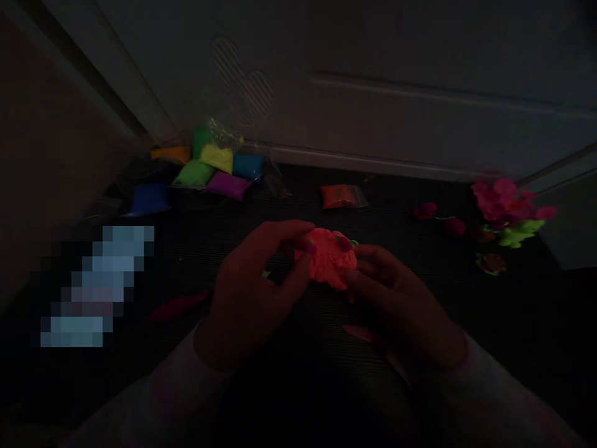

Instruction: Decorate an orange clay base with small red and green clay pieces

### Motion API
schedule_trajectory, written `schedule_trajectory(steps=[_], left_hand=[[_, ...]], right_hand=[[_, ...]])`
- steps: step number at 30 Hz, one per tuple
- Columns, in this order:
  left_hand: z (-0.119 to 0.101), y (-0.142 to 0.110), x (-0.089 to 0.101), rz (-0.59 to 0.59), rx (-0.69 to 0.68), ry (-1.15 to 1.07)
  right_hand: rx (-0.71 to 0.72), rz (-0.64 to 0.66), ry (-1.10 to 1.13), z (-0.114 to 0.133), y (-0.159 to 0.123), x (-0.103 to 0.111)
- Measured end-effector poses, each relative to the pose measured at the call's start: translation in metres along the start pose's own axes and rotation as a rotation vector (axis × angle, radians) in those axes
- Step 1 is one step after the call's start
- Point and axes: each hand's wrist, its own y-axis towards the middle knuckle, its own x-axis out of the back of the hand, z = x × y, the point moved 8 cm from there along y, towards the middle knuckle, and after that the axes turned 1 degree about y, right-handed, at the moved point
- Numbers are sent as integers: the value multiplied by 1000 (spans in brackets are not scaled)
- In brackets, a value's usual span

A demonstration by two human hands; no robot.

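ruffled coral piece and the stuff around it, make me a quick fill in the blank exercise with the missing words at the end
1. Counting the left hand and the right hand, the ruffled coral piece is held by a total of ____ hands.
2. In the picture, the purple packet lies to the ____ of the orange-red packet.
3. The pink flower cluster is nearest the picture's ____ edge.

Missing words: two; left; right.

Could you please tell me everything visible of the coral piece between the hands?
The coral piece is roughly round, ruffled at the edge, its wrinkled face showing; it looks like soft clay. A red bit and green bits show at its upper right. The left hand and right hand hold it at opposite sides over the dark surface.
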Motion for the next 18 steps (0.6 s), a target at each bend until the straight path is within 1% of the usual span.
schedule_trajectory(steps=[2,6,9,13,15,18], left_hand=[[1,0,-1,10,27,16],[2,1,1,-7,72,36],[3,1,-3,31,84,27],[8,2,-7,88,125,-5],[11,2,-8,104,149,-30],[15,2,-9,120,180,-74]], right_hand=[[-5,15,3,-1,-1,-2],[-16,53,32,-1,-3,-6],[-38,94,34,0,-5,-12],[-79,95,0,-1,-7,-14],[-62,101,-6,-1,-7,-15],[3,110,-3,2,-5,-14]])
